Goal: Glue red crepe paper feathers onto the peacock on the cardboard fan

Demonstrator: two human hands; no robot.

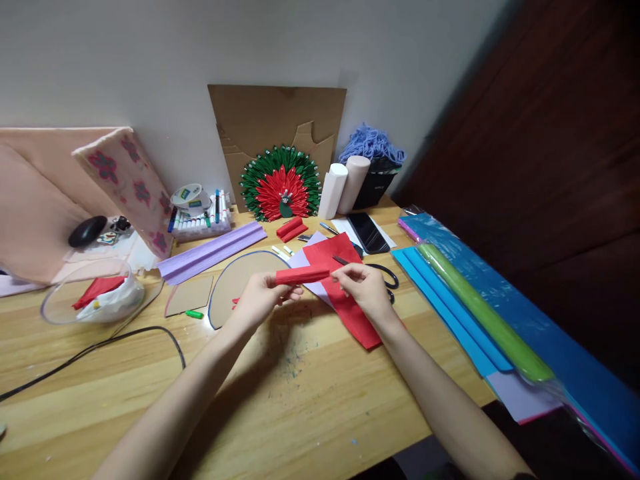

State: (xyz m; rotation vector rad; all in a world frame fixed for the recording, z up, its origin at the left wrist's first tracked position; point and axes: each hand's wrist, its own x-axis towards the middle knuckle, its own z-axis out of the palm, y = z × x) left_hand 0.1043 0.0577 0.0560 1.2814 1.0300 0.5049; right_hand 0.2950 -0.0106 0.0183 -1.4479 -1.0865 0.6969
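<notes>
Wall: plain pale grey wall [280, 40], behind the paper peacock [283, 190] and stretching out to both sides of it.
Table: light wooden table [310, 427] with visible grain, spread in front of the peacock and to either side; small dark and blue-green marks dot the wood in front of it.
Pink panel: pale pink panel [40, 193], far left of the peacock.
Bowl: clear bowl [53, 305], left of the peacock and nearer, red and white material inside.
Cable: black cable [100, 343], left of the peacock, near the front.
Marker box: box of markers [203, 232], just left of the peacock, tape on top.
Left hand: left hand [257, 297], in front of the peacock, thumb and fingers gripping the red strip.
Red strip: folded red strip [303, 274], raised above the table in front of the peacock, stretched between both hands.
Cardboard: brown cardboard [275, 113], upright behind the peacock.
Right hand: right hand [365, 290], front-right of the peacock, fingertips pinching the strip's right end.
Phone: dark phone [369, 233], right of the peacock.
Green roll: wrapped green roll [480, 310], well right of the peacock, among blue sheets.
Dark surface: reddish-brown surface [540, 147], far right of the peacock; too dim to identify.
</notes>
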